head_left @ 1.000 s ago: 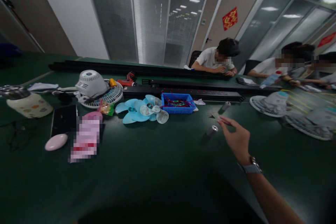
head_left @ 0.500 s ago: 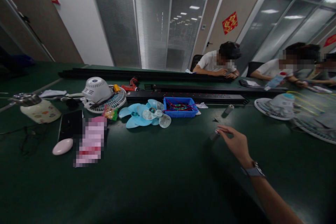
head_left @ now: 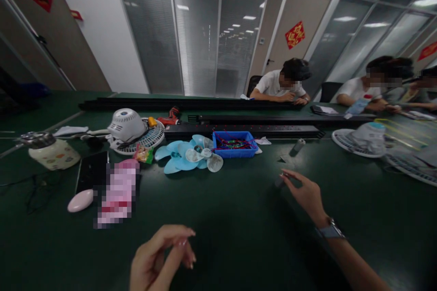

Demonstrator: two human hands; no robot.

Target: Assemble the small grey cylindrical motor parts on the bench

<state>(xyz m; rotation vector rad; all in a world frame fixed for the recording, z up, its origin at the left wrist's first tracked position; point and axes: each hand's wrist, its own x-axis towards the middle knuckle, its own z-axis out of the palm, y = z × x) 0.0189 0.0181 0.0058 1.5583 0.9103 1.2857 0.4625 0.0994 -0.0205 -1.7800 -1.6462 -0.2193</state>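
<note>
My right hand [head_left: 307,195], with a watch [head_left: 332,229] at the wrist, reaches over the green table from the right. Its thumb and fingertips pinch the top of a small grey cylinder [head_left: 280,181], which is dim and partly covered by the fingers. A similar grey cylinder [head_left: 298,147] stands upright just beyond it, near a small dark pointed piece [head_left: 282,160]. At the lower left, my left hand [head_left: 162,257] is over the table, fingers loosely curled and apart, with nothing visible in it.
A blue bin [head_left: 235,152] of wires stands beside light-blue fan blades [head_left: 186,154]. Fan parts lie left, around a white motor housing [head_left: 126,122], and right, around another housing [head_left: 367,138]. Long black rails [head_left: 246,132] cross behind. A pink mouse [head_left: 81,201] lies left. Several people sit opposite.
My left hand has come into view from the bottom edge. The right hand stays at the small grey cylinder, and the whole view has shifted slightly.
</note>
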